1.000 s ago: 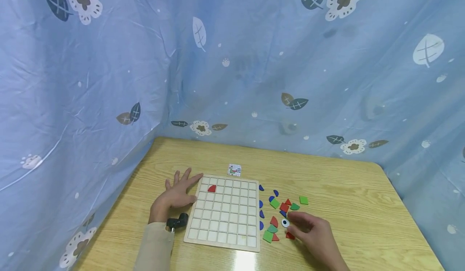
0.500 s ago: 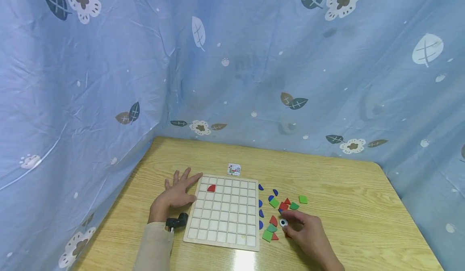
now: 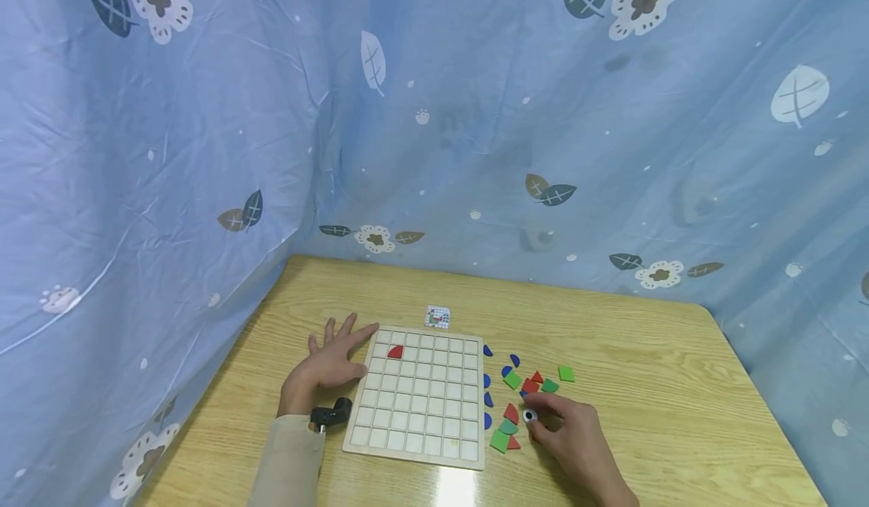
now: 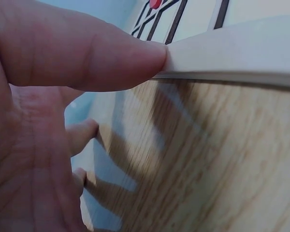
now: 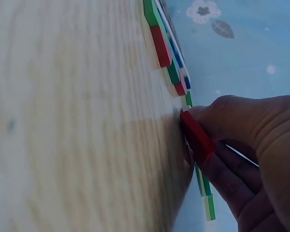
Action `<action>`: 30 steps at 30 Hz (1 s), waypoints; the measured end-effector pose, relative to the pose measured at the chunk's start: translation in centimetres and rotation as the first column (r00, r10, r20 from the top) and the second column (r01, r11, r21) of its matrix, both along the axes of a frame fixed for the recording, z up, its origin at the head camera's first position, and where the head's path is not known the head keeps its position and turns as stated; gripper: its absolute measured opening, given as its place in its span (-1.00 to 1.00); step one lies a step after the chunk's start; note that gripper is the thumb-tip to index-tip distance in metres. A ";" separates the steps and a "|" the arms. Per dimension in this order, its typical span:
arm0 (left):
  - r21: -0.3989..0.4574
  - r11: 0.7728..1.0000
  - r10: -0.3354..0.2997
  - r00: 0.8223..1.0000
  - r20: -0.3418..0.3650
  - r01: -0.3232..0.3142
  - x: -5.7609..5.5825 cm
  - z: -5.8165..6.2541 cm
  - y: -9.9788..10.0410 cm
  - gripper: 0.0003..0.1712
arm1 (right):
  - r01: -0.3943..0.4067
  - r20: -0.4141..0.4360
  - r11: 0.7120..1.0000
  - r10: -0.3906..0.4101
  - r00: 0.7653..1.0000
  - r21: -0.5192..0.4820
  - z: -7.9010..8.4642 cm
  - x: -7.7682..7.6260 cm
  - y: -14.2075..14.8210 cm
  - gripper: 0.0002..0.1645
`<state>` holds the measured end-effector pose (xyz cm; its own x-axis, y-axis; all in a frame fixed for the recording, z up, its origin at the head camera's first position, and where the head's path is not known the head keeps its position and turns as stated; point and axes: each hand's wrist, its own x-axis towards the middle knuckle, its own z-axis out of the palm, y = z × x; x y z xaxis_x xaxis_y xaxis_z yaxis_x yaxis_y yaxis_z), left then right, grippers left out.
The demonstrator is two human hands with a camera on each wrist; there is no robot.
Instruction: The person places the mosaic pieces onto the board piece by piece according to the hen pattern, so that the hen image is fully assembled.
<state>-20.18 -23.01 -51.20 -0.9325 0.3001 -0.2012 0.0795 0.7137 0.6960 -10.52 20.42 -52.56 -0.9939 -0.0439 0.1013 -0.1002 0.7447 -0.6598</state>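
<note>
A wooden grid board (image 3: 414,458) lies on the table with one red quarter-circle piece (image 3: 396,351) in an upper left cell. My left hand (image 3: 333,364) spreads its fingers at the board's left side. In the left wrist view, its thumb tip (image 4: 154,60) presses the board's pale edge. To the right of the board, my right hand (image 3: 573,431) pinches a flat red piece (image 5: 198,137) between thumb and fingers. That piece is tilted in the right wrist view and its full outline is partly covered. A white disc with a black dot (image 3: 530,416) lies by the right fingertips.
Several loose pieces lie between board and right hand, including a light green square (image 3: 499,440), a red quarter-circle (image 3: 511,413) and blue half-circles (image 3: 487,421). A small picture card (image 3: 437,317) lies behind the board. A blue patterned curtain (image 3: 475,152) borders the table (image 3: 652,371).
My right hand has moved slightly left, and the red piece that lay on the table under it is now between its fingers. My left hand has stayed on the board's edge.
</note>
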 end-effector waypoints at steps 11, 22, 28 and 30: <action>-0.012 1.000 0.002 1.000 -0.012 -0.002 0.0 -0.1 0.0 0.05 | -0.028 -0.039 0.987 0.022 0.999 -0.159 1.2 -1.0 -0.3 -0.60; -0.013 1.000 0.002 1.000 -0.013 -0.003 0.0 -0.1 0.0 0.05 | -0.279 -0.193 0.951 0.251 0.949 -0.135 3.1 -4.0 -5.1 -0.58; -0.015 1.000 0.010 1.000 -0.018 -0.010 0.0 -0.1 0.0 0.05 | -0.365 -0.226 0.915 0.324 0.919 -0.172 3.8 -5.9 -8.5 -0.58; -0.018 1.000 0.012 1.000 -0.020 -0.012 0.1 -0.2 -0.1 0.06 | -0.386 -0.213 0.902 0.346 0.914 -0.193 3.9 -6.4 -9.6 -0.59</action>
